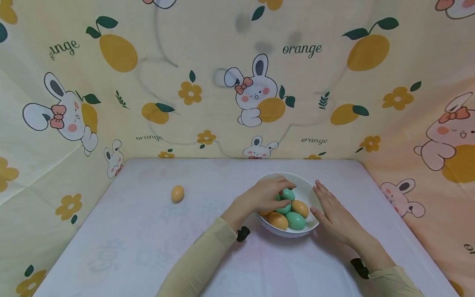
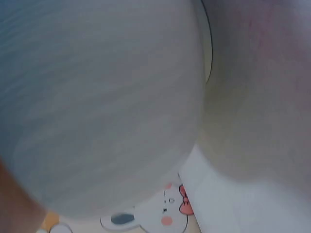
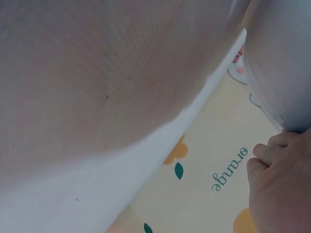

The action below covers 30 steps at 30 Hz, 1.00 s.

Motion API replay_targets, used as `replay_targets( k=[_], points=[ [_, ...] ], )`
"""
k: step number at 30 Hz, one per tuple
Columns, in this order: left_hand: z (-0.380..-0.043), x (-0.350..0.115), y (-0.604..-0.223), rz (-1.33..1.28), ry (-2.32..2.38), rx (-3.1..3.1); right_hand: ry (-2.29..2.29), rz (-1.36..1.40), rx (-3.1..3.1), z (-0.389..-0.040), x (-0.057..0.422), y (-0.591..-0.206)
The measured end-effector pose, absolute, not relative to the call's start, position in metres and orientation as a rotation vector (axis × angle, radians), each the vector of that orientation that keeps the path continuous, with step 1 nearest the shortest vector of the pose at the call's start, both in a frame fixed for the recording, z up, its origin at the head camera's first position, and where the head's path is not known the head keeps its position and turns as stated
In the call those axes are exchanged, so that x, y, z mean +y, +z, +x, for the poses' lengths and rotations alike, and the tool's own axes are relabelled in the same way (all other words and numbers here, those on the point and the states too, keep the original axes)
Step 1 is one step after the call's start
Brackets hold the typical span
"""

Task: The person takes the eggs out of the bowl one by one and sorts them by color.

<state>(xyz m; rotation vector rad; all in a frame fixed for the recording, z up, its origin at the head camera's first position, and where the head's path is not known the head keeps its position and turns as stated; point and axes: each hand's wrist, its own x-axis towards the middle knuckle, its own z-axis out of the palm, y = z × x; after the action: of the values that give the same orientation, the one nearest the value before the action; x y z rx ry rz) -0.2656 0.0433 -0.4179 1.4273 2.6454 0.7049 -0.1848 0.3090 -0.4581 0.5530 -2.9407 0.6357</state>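
L hand (image 1: 264,194) over white bowl (image 1: 309,197), fingers half bent, gap to thumb, can't tell if it grips anything; green eggs (image 1: 295,220) & orange eggs (image 1: 278,221) in bowl; R hand (image 1: 335,216) flat, fingers straight at bowl's R side, holds nothing; lone orange egg (image 1: 177,194) on desk (image 1: 130,247), well L of bowl.

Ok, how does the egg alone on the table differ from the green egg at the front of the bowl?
The lone egg is orange, unlike the green egg. The lone egg lies on the table; the green egg, in the white bowl among other eggs. In the head view, the lone egg's long axis runs roughly up and down, the green egg's more sideways. Both are smooth and egg-shaped.
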Motion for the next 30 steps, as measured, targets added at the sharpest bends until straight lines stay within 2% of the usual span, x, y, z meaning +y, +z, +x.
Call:
replay_targets(
  k=[15, 30],
  points=[
    [-0.276, 0.083, -0.432, 1.45, 0.312, 2.621, 0.647, 0.579, -2.906, -0.186, 0.309, -0.461],
    [-0.275, 0.099, -0.438, 1.48, 0.322, 2.615, 0.664, 0.602, -2.876, -0.186, 0.309, -0.462]
  ],
)
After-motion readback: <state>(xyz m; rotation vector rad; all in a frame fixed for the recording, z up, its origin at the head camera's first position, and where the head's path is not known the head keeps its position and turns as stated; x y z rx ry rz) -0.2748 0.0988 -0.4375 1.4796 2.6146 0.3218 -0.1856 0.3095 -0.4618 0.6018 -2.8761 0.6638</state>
